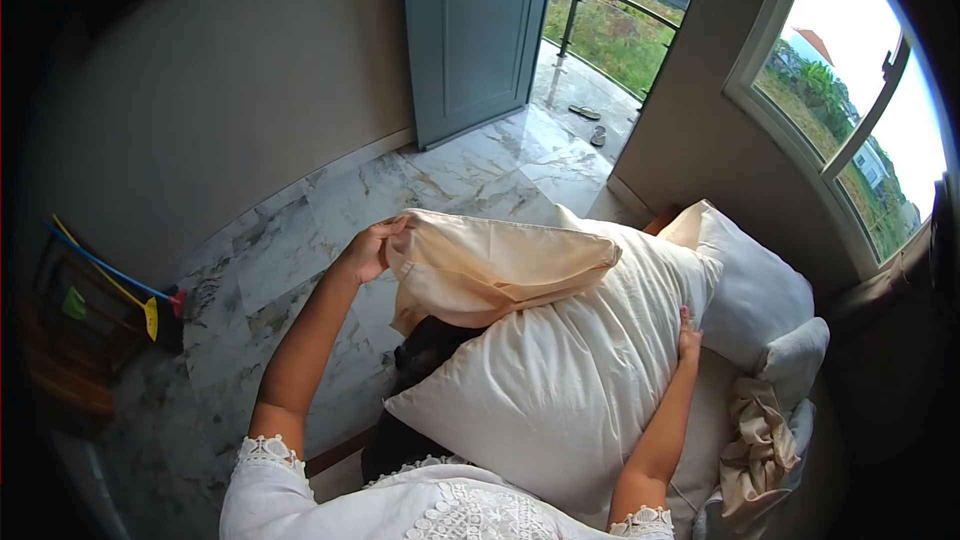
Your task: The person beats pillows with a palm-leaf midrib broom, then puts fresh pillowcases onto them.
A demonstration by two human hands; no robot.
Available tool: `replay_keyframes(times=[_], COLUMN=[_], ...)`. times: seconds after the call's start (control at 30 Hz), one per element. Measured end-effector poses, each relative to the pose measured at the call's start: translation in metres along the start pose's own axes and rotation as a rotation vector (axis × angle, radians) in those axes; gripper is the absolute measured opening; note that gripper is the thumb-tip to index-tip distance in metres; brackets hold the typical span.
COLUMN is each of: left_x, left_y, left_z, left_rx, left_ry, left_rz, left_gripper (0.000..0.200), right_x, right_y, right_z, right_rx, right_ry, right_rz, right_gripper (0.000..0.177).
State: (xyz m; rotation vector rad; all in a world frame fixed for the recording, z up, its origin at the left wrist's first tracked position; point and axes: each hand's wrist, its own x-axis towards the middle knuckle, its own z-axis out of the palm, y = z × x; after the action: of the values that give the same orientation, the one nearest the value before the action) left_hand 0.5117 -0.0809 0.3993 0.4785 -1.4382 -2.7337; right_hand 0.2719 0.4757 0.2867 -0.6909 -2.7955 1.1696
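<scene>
A large white pillow (560,380) stands tilted in front of my body. Over its far upper left side lies a cream pillowcase (470,255), its open edge spread and sagging. My left hand (375,248) is closed on the left corner of that pillowcase, arm stretched forward. On the pillow's right side, my right hand (690,338) grips the edge, with some fingers hidden against the fabric. Under the pillowcase a dark object (435,348) shows in part.
More white pillows (755,290) are piled at the right, beside a crumpled beige cloth (760,445). A blue-grey door (475,30) stands open to a balcony with sandals (585,113). Brooms (150,315) lean by a wooden chair at the left. A window (850,100) is on the right.
</scene>
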Motion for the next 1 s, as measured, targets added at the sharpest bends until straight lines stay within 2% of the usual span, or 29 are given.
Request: replay_keyframes(times=[0.03,0.07,0.17,0.23,0.3,0.37,0.43,0.53,0.63,0.7,0.77,0.87,0.93,0.97,1.0], left_x=[-0.001,-0.001,0.006,0.003,0.006,0.005,0.008,0.02,0.033,0.038,0.035,0.024,0.015,0.022,0.006], left_y=[0.002,0.002,-0.002,-0.002,-0.002,0.004,0.005,0.003,0.003,0.008,0.018,0.026,0.028,0.021,0.027], left_z=[0.003,0.002,0.003,0.002,-0.003,0.007,0.009,0.011,0.023,0.034,0.053,0.079,0.086,0.075,0.083], left_rx=[-0.015,-0.006,-0.049,-0.147,-0.194,-0.184,-0.156,-0.101,-0.048,-0.038,0.013,0.121,0.17,0.212,0.272], left_ry=[-0.001,0.006,0.009,0.032,0.09,0.182,0.157,0.083,0.062,-0.003,-0.094,-0.157,-0.096,-0.101,-0.151], left_rz=[-0.026,-0.03,-0.02,0.002,0.014,-0.004,-0.01,0.02,0.054,0.025,-0.009,-0.056,-0.053,-0.016,0.003], left_gripper=[0.026,0.026,0.025,0.024,0.025,0.026,0.028,0.027,0.026,0.026,0.027,0.026,0.025,0.022,0.02], right_x=[-0.004,-0.005,-0.019,-0.022,-0.029,-0.014,0.022,0.05,0.048,0.029,0.002,-0.07,-0.122,-0.17,-0.169], right_y=[-0.001,-0.001,-0.027,-0.039,-0.057,-0.061,-0.044,-0.036,-0.042,-0.064,-0.094,-0.138,-0.164,-0.188,-0.19], right_z=[0.001,0.002,-0.019,-0.042,-0.08,-0.122,-0.169,-0.253,-0.294,-0.277,-0.228,-0.086,0.009,0.021,0.066], right_rx=[0.008,0.114,0.096,0.337,0.342,0.615,0.434,0.121,-0.071,-0.075,0.064,0.188,0.13,0.087,0.152], right_ry=[0.01,0.067,0.146,0.122,0.135,0.029,0.206,0.482,0.465,0.251,-0.203,-1.09,-1.562,-1.528,-1.767], right_rz=[-0.033,-0.205,-0.386,-0.612,-0.523,-0.469,-0.644,-0.59,-0.515,-0.583,-0.625,-0.582,-0.553,-0.63,-0.566], right_gripper=[0.112,0.087,0.061,0.051,0.049,0.046,0.045,0.043,0.041,0.039,0.038,0.036,0.032,0.033,0.035])
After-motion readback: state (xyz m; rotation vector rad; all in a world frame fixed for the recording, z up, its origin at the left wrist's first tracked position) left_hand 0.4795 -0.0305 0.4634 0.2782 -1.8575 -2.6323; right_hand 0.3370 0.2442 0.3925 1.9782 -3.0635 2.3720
